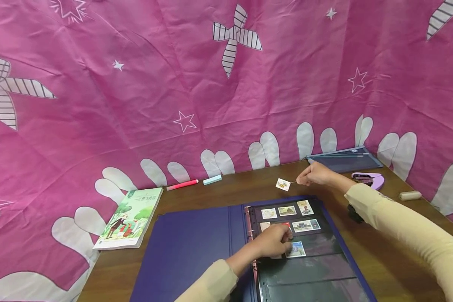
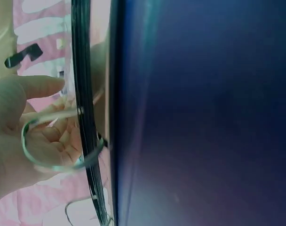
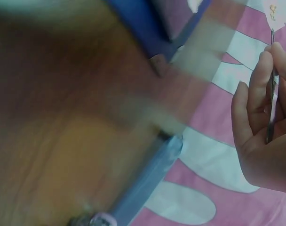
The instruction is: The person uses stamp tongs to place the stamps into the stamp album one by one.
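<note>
My right hand (image 1: 315,174) pinches a pair of metal tweezers (image 3: 272,115) between thumb and fingers. At their tip hangs a small white postage stamp (image 1: 282,184) with a yellowish picture, above the table just beyond the album. A blue ring-binder stamp album (image 1: 196,243) lies spread out below, its black stock page (image 1: 305,277) on the right. My left hand (image 1: 273,241) rests over this page, fingers loosely bent beside a blue-toned stamp (image 1: 297,249) and partly covering others. Several stamps sit in the upper rows, among them a wide one (image 1: 305,225).
A green-covered book (image 1: 130,218) lies at the left. Along the back are a pink marker (image 1: 182,185), a light blue eraser-like block (image 1: 212,180) and a dark zip pouch (image 1: 343,160). A purple stapler-like tool (image 1: 375,179) and a cream cylinder (image 1: 410,195) lie right, near the pink cloth (image 1: 173,84).
</note>
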`<state>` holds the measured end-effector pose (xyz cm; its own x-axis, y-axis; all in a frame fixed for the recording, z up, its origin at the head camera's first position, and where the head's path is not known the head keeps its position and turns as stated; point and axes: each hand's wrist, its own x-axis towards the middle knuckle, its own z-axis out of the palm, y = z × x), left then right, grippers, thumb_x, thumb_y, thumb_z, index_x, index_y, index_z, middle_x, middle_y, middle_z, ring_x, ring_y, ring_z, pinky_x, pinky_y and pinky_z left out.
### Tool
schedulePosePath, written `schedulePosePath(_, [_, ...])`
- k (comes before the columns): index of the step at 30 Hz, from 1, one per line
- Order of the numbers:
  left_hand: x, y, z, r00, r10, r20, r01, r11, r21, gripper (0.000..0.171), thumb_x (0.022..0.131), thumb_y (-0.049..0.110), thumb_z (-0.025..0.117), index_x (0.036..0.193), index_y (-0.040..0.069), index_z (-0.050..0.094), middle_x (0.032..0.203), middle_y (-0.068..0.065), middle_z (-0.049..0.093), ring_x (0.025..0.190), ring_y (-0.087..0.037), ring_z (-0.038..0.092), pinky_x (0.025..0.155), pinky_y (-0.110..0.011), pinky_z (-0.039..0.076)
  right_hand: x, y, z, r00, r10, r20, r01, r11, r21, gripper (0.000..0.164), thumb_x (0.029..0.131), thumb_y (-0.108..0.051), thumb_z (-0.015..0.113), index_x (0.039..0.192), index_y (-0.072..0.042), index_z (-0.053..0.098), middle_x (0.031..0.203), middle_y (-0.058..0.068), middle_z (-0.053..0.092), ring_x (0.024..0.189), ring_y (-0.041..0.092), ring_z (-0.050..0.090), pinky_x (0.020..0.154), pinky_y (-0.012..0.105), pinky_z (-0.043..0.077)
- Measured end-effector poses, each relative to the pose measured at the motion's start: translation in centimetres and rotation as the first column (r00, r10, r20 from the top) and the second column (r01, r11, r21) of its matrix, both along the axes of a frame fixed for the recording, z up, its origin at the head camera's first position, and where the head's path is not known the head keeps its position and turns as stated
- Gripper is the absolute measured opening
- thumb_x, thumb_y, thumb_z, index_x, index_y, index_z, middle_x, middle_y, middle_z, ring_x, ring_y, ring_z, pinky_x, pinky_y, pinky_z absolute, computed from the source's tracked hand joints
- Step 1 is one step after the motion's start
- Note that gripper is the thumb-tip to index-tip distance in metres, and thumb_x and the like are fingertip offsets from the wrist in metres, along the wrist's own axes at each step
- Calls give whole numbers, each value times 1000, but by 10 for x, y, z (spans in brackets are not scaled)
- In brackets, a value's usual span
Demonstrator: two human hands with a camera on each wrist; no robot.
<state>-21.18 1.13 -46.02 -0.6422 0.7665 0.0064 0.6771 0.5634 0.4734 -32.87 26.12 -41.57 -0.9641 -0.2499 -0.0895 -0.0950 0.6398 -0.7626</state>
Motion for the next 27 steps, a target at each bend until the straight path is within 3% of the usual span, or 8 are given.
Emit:
schedulePosePath(6, [1,10,0,997,24,72,-27,999,38,13,82,11,64,93,7,61,72,6,57,61,6,44,62,-8,38,29,12,-4,993,96,-73,-92,994,56,21,78,-15,70,89,3,73,74,15,70,60,11,59,61,31,51])
schedulePosePath(8, [1,12,0,996,32,79,-36,998,48,13,82,11,64,94,7,62,73,5,59,61,6,44,62,-8,38,38,16,-6,987,145,-69,-140,987,80,19,77,-14,71,87,1,73,67,10,68,57,6,56,58,26,48])
schedulePosePath(12, [1,15,0,996,29,90,-35,997,72,13,81,10,64,94,6,64,74,3,61,62,6,44,62,-8,38,51,27,-10,965,260,-27,-256,961,110,14,75,-12,72,82,0,74,61,6,63,53,2,51,55,19,44])
schedulePosePath(16, [1,15,1,994,27,102,-36,995,91,13,81,8,64,94,5,66,75,1,62,62,6,44,62,-8,38,58,32,-13,937,347,45,-350,933,80,13,73,-9,72,79,3,73,67,10,67,51,0,50,52,21,45])
schedulePosePath(20, [1,16,1,995,21,99,-32,994,106,14,81,7,63,94,5,67,76,0,63,62,7,44,62,-8,39,63,29,-13,910,398,118,-407,911,63,12,71,-8,72,77,3,73,73,9,69,51,0,51,51,23,47])
schedulePosePath(27, [-1,19,0,996,17,91,-28,992,120,15,81,5,61,94,4,68,75,0,64,60,7,43,63,-7,39,66,18,-7,878,433,206,-466,871,155,6,69,-5,73,73,-1,73,61,9,66,50,2,51,52,23,48])
